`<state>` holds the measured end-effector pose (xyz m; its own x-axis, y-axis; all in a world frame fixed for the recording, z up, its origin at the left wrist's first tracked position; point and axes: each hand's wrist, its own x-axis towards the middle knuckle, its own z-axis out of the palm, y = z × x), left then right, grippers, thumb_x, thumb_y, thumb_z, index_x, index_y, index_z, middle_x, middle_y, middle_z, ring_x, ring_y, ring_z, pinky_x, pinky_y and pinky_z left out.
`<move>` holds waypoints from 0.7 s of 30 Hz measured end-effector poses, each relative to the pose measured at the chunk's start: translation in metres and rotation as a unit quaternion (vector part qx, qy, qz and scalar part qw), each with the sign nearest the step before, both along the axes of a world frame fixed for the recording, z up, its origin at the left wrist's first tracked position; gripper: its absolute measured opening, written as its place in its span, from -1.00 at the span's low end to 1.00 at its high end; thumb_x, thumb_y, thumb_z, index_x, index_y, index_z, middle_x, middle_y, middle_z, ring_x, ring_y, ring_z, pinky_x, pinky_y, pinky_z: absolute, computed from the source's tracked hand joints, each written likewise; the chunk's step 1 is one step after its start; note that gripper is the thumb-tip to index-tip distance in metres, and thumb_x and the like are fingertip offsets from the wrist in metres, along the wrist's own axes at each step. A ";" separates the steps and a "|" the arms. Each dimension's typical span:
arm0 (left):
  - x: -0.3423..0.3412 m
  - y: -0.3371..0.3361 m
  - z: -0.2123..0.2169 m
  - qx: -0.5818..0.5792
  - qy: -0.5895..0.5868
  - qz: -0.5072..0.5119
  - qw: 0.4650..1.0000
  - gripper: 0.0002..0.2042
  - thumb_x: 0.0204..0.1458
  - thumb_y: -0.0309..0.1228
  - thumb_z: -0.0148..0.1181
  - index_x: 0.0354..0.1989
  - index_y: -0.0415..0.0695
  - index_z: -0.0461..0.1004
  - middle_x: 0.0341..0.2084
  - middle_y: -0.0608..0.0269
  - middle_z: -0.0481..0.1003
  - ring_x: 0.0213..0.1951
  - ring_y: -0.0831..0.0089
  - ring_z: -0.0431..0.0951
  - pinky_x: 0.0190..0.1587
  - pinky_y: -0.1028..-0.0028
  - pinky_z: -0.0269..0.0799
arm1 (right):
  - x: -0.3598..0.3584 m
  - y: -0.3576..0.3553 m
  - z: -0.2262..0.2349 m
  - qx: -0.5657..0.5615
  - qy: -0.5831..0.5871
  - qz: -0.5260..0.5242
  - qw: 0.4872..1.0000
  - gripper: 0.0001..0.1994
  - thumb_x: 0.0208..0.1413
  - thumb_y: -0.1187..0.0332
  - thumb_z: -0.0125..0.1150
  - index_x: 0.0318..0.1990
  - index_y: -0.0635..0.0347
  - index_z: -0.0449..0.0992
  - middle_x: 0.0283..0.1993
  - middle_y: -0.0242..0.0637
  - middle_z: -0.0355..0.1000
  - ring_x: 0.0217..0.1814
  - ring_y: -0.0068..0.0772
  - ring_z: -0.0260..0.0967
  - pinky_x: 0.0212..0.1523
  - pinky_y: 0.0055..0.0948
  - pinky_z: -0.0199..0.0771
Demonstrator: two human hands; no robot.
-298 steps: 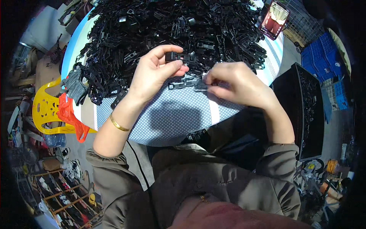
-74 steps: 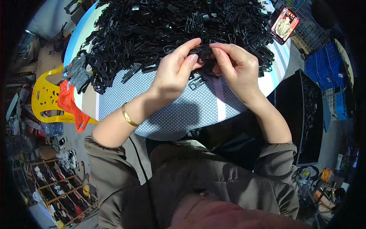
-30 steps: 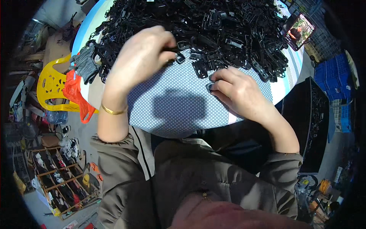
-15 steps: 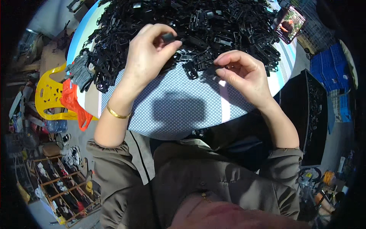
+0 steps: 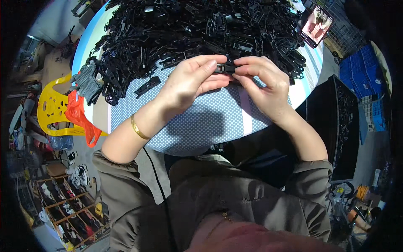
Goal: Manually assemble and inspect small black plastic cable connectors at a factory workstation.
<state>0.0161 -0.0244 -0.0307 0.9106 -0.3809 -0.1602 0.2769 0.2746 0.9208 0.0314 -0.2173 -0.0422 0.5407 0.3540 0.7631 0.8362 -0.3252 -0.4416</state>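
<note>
A small black plastic part (image 5: 223,68) is pinched between both hands over the near edge of a big heap of similar black parts (image 5: 176,31). My left hand (image 5: 194,77) grips its left end, thumb on top and fingers beneath. On its right end close the fingertips of my right hand (image 5: 263,79). Fingers cover much of the part, so its full shape cannot be made out. Apart from the heap, a single black part (image 5: 147,86) lies on the dotted tablecloth (image 5: 184,122) left of my left hand.
A phone (image 5: 317,26) stands at the table's far right. Grey cloth (image 5: 88,82) lies at the left edge, beside an orange plastic bag (image 5: 79,115) and a yellow stool (image 5: 52,105). To the right is a large black bin (image 5: 348,130) near blue crates (image 5: 361,71).
My hands, apart before, have come together at the black part. The left moved right and toward me. A black part now lies on the cloth at left.
</note>
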 end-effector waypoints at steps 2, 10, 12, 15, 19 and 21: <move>0.000 -0.001 -0.006 -0.018 0.000 -0.008 1.000 -0.63 0.17 -0.37 -0.13 0.07 -0.37 0.20 -0.20 -0.03 0.43 -0.18 0.35 0.51 -0.08 0.49 0.48 | 0.000 0.001 0.000 -0.017 -0.023 -0.008 1.000 -0.86 -0.26 0.55 0.28 -0.44 0.27 0.52 -0.30 -0.23 0.49 -0.34 -0.29 0.44 -0.37 -0.46 0.44; -0.001 0.000 -0.004 -0.041 -0.023 -0.037 0.998 -0.60 0.14 -0.43 -0.06 0.12 -0.38 0.14 -0.24 0.07 0.45 -0.23 0.45 0.51 -0.12 0.56 0.48 | -0.005 0.003 0.005 -0.144 -0.189 -0.058 0.970 -0.74 -0.21 0.46 0.28 -0.26 0.10 0.55 -0.16 -0.33 0.49 -0.12 -0.25 0.37 -0.11 -0.35 0.29; 0.004 0.004 -0.005 -0.084 -0.033 -0.031 0.995 -0.58 0.11 -0.45 -0.01 0.12 -0.35 0.15 -0.24 0.09 0.45 -0.24 0.45 0.52 -0.16 0.58 0.50 | -0.001 0.006 0.004 -0.140 -0.193 -0.055 0.970 -0.73 -0.20 0.43 0.28 -0.23 0.09 0.54 -0.14 -0.33 0.48 -0.06 -0.22 0.34 -0.04 -0.31 0.23; 0.014 0.013 0.003 -0.040 -0.146 -0.030 0.988 -0.57 0.10 -0.46 0.00 0.13 -0.33 0.14 -0.22 0.07 0.45 -0.25 0.44 0.53 -0.21 0.59 0.50 | 0.001 0.008 0.005 -0.141 -0.153 -0.041 0.977 -0.66 -0.15 0.42 0.25 -0.11 0.11 0.49 0.06 -0.23 0.35 0.13 -0.12 0.20 0.09 -0.25 0.14; 0.030 0.044 0.020 -0.006 -0.240 0.131 0.962 -0.66 0.14 -0.41 -0.07 0.05 -0.32 0.21 -0.32 0.09 0.46 -0.37 0.38 0.56 -0.33 0.60 0.50 | 0.003 0.022 0.009 0.024 -0.066 -0.041 0.997 -0.67 -0.16 0.47 0.24 -0.14 0.24 0.47 -0.04 -0.21 0.39 0.04 -0.12 0.26 -0.01 -0.33 0.30; 0.043 0.063 0.015 0.013 -0.248 0.212 0.945 -0.68 0.16 -0.36 -0.09 0.05 -0.24 0.25 -0.39 0.01 0.51 -0.37 0.45 0.55 -0.32 0.60 0.50 | 0.007 0.028 0.012 -0.118 -0.107 0.052 0.986 -0.70 -0.18 0.50 0.23 -0.19 0.25 0.48 -0.13 -0.24 0.43 -0.08 -0.21 0.33 -0.13 -0.38 0.38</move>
<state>0.0587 0.0390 -0.0156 0.9463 0.0340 0.3214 -0.3199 0.2388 0.9169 0.0388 -0.1896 -0.0303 0.3289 0.5796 0.7456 0.9358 -0.3060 -0.1749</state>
